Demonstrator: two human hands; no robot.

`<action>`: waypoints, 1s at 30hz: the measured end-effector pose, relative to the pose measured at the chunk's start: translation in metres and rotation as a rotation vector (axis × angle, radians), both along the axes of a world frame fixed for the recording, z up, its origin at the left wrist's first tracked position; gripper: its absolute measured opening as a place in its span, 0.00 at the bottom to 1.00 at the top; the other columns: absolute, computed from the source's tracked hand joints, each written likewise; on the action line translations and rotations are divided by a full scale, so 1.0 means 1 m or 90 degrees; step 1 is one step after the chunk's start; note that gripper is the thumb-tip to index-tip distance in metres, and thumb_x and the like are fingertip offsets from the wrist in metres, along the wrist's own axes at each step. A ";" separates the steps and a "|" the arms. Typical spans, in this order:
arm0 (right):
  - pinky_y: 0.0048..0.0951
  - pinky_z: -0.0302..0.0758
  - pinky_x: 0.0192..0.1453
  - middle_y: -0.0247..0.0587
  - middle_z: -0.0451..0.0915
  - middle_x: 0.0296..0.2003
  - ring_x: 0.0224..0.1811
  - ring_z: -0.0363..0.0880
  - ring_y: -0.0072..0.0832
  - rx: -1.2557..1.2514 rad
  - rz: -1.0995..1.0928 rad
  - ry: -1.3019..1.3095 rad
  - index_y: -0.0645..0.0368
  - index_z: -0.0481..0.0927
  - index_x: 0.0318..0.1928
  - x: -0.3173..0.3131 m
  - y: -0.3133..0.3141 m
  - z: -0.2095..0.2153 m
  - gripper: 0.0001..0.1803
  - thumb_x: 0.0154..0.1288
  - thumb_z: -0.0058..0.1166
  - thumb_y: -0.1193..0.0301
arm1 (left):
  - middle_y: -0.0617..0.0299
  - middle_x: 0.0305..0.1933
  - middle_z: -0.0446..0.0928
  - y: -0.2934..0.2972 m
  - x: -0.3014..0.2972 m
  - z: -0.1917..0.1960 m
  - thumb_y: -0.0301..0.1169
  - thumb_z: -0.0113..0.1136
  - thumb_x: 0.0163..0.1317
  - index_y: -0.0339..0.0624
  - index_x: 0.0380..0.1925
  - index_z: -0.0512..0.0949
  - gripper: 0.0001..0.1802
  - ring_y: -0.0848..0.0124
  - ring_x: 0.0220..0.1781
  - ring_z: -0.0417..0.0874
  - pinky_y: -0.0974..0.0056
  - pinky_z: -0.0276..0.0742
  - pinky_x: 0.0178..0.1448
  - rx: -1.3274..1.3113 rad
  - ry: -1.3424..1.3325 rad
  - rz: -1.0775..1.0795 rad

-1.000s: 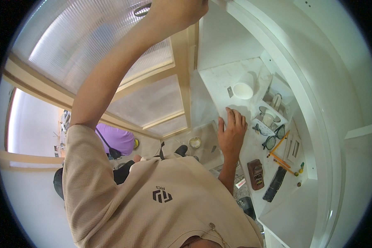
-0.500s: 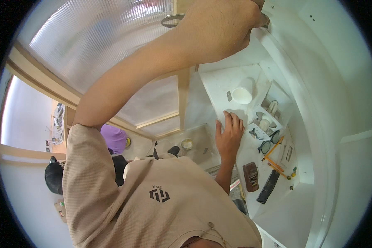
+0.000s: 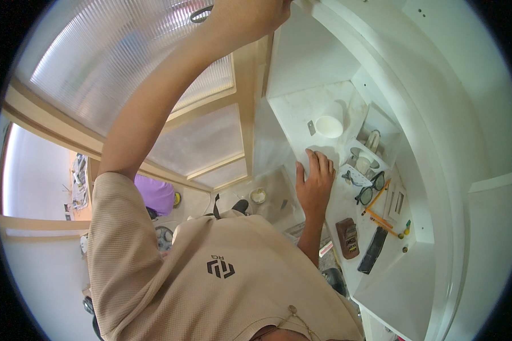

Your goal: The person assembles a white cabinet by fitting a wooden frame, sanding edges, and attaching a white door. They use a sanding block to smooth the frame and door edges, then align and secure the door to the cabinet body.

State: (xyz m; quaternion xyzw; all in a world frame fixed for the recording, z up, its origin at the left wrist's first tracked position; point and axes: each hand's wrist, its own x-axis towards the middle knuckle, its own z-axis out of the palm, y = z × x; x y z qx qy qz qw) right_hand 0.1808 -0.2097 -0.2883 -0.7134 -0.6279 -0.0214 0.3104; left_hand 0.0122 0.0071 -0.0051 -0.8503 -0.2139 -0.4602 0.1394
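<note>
Counter (image 3: 293, 113) with one cup (image 3: 329, 126), one eyeglasses pair (image 3: 372, 188); right hand (image 3: 316, 184) unclenched, left hand (image 3: 255, 18) grip unclear.

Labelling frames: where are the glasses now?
Head view, right of centre: the glasses lie on the white counter, right of the right hand, beside orange sticks.

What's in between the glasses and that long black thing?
Orange sticks, maybe pencils, lie between the glasses and the long black block, as the head view shows.
</note>
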 end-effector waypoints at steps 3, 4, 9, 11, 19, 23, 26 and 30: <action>0.50 0.69 0.67 0.45 0.78 0.57 0.61 0.74 0.46 -0.008 -0.012 -0.008 0.60 0.78 0.62 0.001 0.000 -0.001 0.22 0.71 0.60 0.67 | 0.44 0.40 0.85 -0.003 0.001 0.000 0.14 0.60 0.55 0.31 0.38 0.90 0.13 0.49 0.43 0.87 0.53 0.84 0.50 -0.006 0.000 -0.011; 0.49 0.69 0.67 0.44 0.78 0.57 0.61 0.74 0.45 -0.007 -0.015 -0.008 0.59 0.79 0.62 0.001 0.001 -0.002 0.22 0.70 0.61 0.66 | 0.44 0.39 0.85 -0.003 0.002 0.000 0.13 0.60 0.55 0.31 0.38 0.90 0.13 0.49 0.43 0.87 0.52 0.84 0.49 -0.006 -0.001 -0.017; 0.48 0.69 0.66 0.44 0.79 0.57 0.61 0.75 0.45 -0.006 -0.013 -0.009 0.59 0.80 0.61 0.000 0.002 0.000 0.22 0.70 0.62 0.65 | 0.44 0.35 0.83 -0.005 0.003 0.004 0.14 0.59 0.54 0.30 0.34 0.89 0.11 0.48 0.40 0.85 0.51 0.83 0.47 -0.008 0.018 0.000; 0.48 0.69 0.66 0.44 0.79 0.56 0.60 0.75 0.44 -0.011 -0.016 -0.015 0.59 0.80 0.61 0.000 0.002 0.001 0.22 0.70 0.62 0.65 | 0.44 0.35 0.82 -0.007 0.005 0.003 0.14 0.58 0.54 0.29 0.33 0.88 0.10 0.48 0.40 0.85 0.51 0.82 0.47 -0.017 0.017 0.019; 0.47 0.69 0.65 0.43 0.79 0.56 0.60 0.74 0.44 -0.006 -0.024 -0.057 0.59 0.80 0.61 -0.004 0.000 0.001 0.22 0.70 0.62 0.66 | 0.43 0.37 0.80 -0.045 0.021 -0.007 0.12 0.56 0.51 0.30 0.35 0.87 0.14 0.47 0.45 0.83 0.51 0.82 0.48 0.044 -0.003 0.005; 0.48 0.68 0.66 0.44 0.78 0.56 0.60 0.74 0.45 0.004 -0.017 -0.042 0.60 0.79 0.62 -0.003 0.004 -0.003 0.22 0.70 0.61 0.66 | 0.53 0.35 0.80 -0.065 0.005 -0.016 0.22 0.66 0.58 0.38 0.42 0.88 0.11 0.57 0.40 0.81 0.55 0.76 0.46 -0.003 0.021 -0.032; 0.49 0.69 0.66 0.45 0.78 0.55 0.59 0.74 0.45 0.004 -0.005 -0.022 0.61 0.79 0.61 -0.001 0.005 0.000 0.22 0.71 0.60 0.66 | 0.57 0.36 0.83 -0.096 -0.022 -0.038 0.25 0.67 0.65 0.41 0.49 0.89 0.13 0.63 0.34 0.83 0.64 0.77 0.40 -0.055 -0.035 -0.140; 0.50 0.71 0.64 0.47 0.79 0.57 0.58 0.76 0.47 0.012 0.001 -0.010 0.62 0.79 0.61 -0.001 0.006 -0.001 0.22 0.71 0.61 0.65 | 0.58 0.35 0.82 -0.105 -0.049 -0.093 0.26 0.70 0.65 0.42 0.49 0.90 0.13 0.69 0.37 0.83 0.65 0.77 0.41 -0.465 -0.134 -0.222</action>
